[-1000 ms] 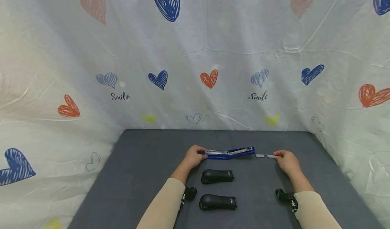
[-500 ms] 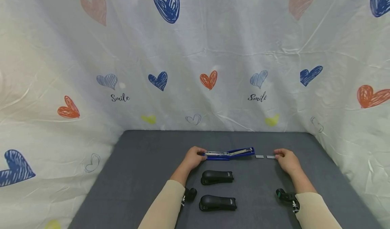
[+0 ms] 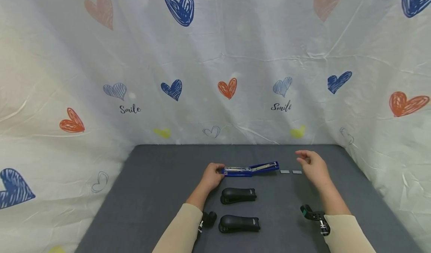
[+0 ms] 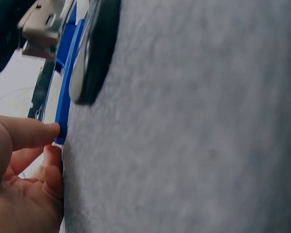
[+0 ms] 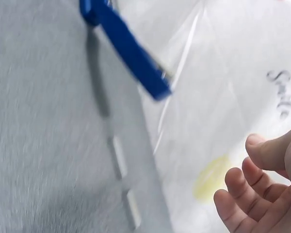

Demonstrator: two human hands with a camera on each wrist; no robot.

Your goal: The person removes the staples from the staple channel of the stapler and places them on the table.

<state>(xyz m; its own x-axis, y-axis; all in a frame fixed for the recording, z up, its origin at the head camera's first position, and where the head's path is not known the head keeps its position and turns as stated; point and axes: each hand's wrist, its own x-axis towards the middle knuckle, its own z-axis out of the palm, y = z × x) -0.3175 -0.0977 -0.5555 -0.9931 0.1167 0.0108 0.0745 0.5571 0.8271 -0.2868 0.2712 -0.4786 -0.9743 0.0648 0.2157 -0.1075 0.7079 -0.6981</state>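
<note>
A blue stapler (image 3: pixel 251 173) lies opened out flat on the table, its lid swung away to the right and its metal staple channel showing. My left hand (image 3: pixel 213 176) pinches its left end; in the left wrist view the thumb (image 4: pixel 41 133) lies against the blue side. Two small grey staple strips (image 3: pixel 291 172) rest in a row just right of the lid. Above and to the right of them, my right hand (image 3: pixel 314 168) is raised with loosely bent fingers, and the right wrist view shows nothing between its thumb and fingers (image 5: pixel 242 189).
Two black staplers, one (image 3: pixel 238 195) nearer the blue one and another (image 3: pixel 239 223) closer to me, lie parallel on the grey table (image 3: pixel 161 208). Behind the table's far edge hangs a white curtain (image 3: pixel 198 58) printed with hearts.
My right hand has lifted off the right staple strip and moved up, leaving it on the table. The left hand keeps its place on the blue stapler.
</note>
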